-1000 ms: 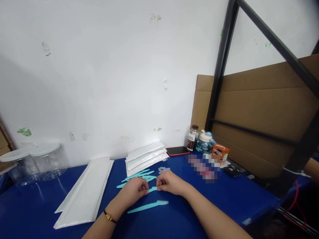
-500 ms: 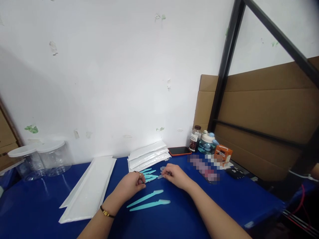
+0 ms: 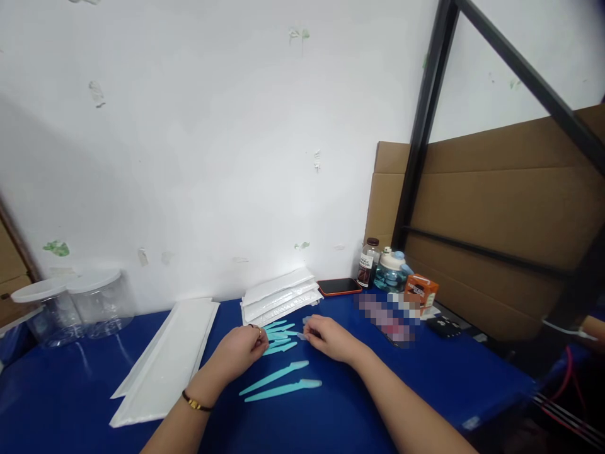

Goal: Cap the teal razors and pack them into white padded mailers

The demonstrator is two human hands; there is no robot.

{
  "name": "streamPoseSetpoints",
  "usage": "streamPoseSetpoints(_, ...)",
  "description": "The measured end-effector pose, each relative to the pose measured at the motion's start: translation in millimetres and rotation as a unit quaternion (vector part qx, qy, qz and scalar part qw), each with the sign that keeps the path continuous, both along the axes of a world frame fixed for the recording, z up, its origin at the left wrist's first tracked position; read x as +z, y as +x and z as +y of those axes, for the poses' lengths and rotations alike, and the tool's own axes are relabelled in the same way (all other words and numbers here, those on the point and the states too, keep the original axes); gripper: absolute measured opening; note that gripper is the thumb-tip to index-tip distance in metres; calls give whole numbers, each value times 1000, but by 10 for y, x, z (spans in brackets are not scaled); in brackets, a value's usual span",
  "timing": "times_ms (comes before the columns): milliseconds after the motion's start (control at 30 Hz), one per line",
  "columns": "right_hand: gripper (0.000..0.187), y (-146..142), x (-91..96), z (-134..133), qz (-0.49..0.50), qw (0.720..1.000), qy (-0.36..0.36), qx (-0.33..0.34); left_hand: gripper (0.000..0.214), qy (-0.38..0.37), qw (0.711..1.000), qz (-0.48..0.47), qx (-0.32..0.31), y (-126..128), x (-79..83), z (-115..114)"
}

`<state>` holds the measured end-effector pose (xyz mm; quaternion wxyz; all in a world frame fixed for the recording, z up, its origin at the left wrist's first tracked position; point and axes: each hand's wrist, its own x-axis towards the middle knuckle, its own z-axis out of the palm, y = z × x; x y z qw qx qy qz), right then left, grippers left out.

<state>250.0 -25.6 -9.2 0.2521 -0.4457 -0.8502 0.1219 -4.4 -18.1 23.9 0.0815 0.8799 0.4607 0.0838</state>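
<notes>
Our left hand [image 3: 242, 352] curls its fingers at the left side of a pile of teal eyebrow razors [image 3: 282, 346], and our right hand [image 3: 332, 338] bends its fingers beside the pile's right side; we cannot tell whether either grips anything. The pile lies toward the far edge of our blue desk [image 3: 368, 410], just before some white padded mailers [image 3: 281, 294]. Two separate razors [image 3: 278, 392] lie farther from that edge, blade ends to the right.
</notes>
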Motion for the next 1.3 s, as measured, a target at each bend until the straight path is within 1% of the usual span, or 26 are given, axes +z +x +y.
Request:
streamPoseSetpoints(67, 12, 55, 29, -19, 23, 999, -29, 13, 20, -14, 1000, -12, -21, 28, 4, -44)
streamPoseSetpoints(133, 12, 112, 48, -32, 26, 998, -54, 24, 19, -27, 999, -15, -35, 65, -23, -73)
streamPoseSetpoints(267, 11, 155, 55, -42, 20, 997, -66, 44, 17, -30, 999, -6, -33, 135, -95, -74)
streamPoseSetpoints(367, 10, 109, 49, -37, 10, 996, -62, 60, 17, -36, 999, -6, -35, 155, -107, -58)
streamPoseSetpoints(533, 10, -18, 32, -47, -3, 996, -50, 69, 18, -54, 998, -19, -38, 164, -97, -62)
streamPoseSetpoints(667, 9, -124, 24, -81, -5, 995, -57, 85, 20, -67, 996, -39, -54, 211, -115, -91)
streamPoseSetpoints(767, 10, -125, 39, -80, 8, 992, -76, 101, 21, -87, 993, -41, -62, 234, -136, -94)
streamPoseSetpoints(833, 12, -39, 66, -57, 36, 993, -78, 83, 19, -94, 993, -46, -50, 210, -149, -68)
streamPoseSetpoints(867, 13, 30, 83, -41, 53, 994, -70, 57, 19, -87, 994, -51, -38, 184, -156, -46)
streamPoseSetpoints(933, 16, 192, 113, -5, 81, 996, -39, -20, 21, -48, 997, -57, -9, 112, -167, 10)
streamPoseSetpoints(1000, 17, 338, 122, 26, 70, 994, -29, -76, 20, -8, 999, -45, 10, 41, -170, 64)
streamPoseSetpoints(1033, 16, 385, 115, 38, 57, 994, -31, -89, 18, -1, 999, -32, 14, 17, -167, 84)
streamPoseSetpoints(1100, 12, 415, 79, 56, 28, 994, -39, -96, 13, -6, 1000, -4, 12, 0, -151, 102)
streamPoseSetpoints(1167, 9, 371, 29, 71, -7, 994, -40, -97, 11, -13, 1000, 18, 6, 21, -122, 94)
streamPoseSetpoints(1233, 6, 291, -12, 81, -44, 993, -26, -104, 15, -8, 999, 34, 1, 60, -92, 70)
streamPoseSetpoints(1300, 10, 216, -32, 83, -57, 994, -12, -92, 19, 3, 999, 40, -2, 95, -74, 46)
